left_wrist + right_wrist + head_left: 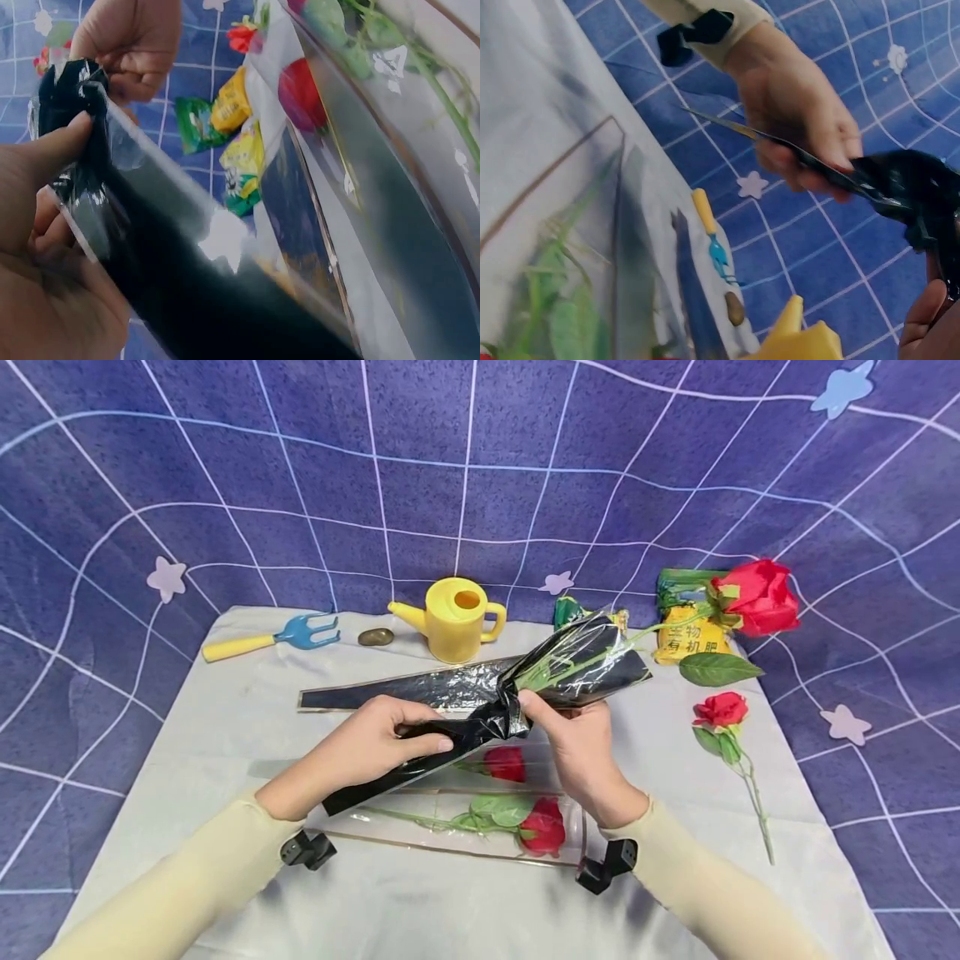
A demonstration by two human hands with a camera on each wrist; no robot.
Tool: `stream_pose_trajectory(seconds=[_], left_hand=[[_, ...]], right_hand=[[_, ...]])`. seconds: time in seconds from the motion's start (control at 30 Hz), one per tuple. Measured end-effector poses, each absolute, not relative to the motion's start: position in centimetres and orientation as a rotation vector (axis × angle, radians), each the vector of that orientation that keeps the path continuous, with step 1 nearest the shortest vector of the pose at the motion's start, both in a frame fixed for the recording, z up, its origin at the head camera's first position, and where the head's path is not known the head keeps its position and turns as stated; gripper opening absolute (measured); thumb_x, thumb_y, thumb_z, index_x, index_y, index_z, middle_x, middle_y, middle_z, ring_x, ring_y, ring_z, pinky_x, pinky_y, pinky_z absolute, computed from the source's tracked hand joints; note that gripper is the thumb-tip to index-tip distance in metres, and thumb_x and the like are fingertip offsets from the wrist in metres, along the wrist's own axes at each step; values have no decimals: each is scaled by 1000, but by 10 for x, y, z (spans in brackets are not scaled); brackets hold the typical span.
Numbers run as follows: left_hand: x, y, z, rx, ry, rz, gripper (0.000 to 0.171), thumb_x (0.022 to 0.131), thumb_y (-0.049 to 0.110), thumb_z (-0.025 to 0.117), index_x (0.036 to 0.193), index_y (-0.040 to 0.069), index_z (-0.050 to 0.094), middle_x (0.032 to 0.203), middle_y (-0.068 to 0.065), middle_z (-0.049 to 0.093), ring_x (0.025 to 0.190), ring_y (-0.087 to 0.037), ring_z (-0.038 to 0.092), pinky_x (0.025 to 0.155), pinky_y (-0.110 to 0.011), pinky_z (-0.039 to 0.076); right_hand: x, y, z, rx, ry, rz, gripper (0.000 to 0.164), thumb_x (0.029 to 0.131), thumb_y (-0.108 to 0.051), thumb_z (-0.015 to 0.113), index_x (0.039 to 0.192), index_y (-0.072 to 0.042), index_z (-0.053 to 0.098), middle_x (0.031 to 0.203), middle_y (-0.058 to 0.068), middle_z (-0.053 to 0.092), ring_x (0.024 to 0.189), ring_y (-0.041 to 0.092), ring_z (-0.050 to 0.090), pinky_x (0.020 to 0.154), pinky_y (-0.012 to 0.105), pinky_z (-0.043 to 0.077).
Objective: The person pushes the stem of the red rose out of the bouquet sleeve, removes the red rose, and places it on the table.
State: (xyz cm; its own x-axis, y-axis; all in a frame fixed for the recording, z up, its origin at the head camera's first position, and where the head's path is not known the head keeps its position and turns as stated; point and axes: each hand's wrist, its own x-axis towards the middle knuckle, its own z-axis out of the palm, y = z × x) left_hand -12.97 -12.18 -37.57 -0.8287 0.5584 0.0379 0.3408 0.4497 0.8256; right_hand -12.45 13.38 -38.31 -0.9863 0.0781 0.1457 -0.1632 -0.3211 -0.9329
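Note:
A black-and-clear flower sleeve (497,720) is bunched and creased at its middle, tilted above the table. From its wide end sticks a long-stemmed red rose (759,597), pointing to the upper right. My left hand (382,739) grips the sleeve's narrow lower part between thumb and fingers. At the bunched middle, my right hand (585,752) pinches the film with its thumb on top; its other fingers are partly hidden behind. In the left wrist view the flat black tail (187,262) hangs past the left hand (45,255). Both hands are close together in the right wrist view.
A second black sleeve (375,693) lies behind. Below the hands lie roses in clear sleeves (480,847). A loose rose (720,710) is at right. Along the back are a hand fork (300,632), stone (376,637), yellow watering can (453,627) and yellow-green bags (686,635).

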Motion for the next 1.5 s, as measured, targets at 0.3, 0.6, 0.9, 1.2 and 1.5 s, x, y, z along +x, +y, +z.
stream_pose_trajectory(seconds=[0.3,0.6,0.9,1.2,1.5], left_hand=[[-130,-141,-378,760,2520,1276,29,84,44,67,70,21,55,58,10,33,52,-5,32,52,-25,32],[-133,-126,-372,722,2609,1169,51,83,57,60,123,27,59,121,12,55,111,-9,50,85,-38,44],[-134,-109,-361,798,2595,1259,29,88,43,62,108,23,67,103,11,63,93,-7,55,81,-33,46],[-130,-118,-350,741,2622,1208,31,87,41,65,110,20,69,109,6,64,102,-11,55,89,-38,43],[-131,-144,-348,740,2643,1209,16,88,38,63,98,27,70,92,12,64,79,-11,53,75,-34,42]], right_hand=[[-137,156,-369,144,-1681,2486,33,81,-2,72,111,1,59,96,10,59,82,17,52,73,30,47],[-134,147,-372,113,-1693,2485,39,81,-5,73,116,-1,57,100,10,59,82,16,53,69,28,46],[-131,141,-377,106,-1751,2461,42,81,-8,74,118,-1,56,105,13,59,86,17,54,74,30,48],[-128,155,-381,316,-1753,2621,44,84,2,67,124,-4,50,113,13,57,93,21,57,78,34,49],[-127,200,-393,398,-1624,2811,37,87,10,58,123,2,51,110,17,63,98,29,60,74,30,49]])
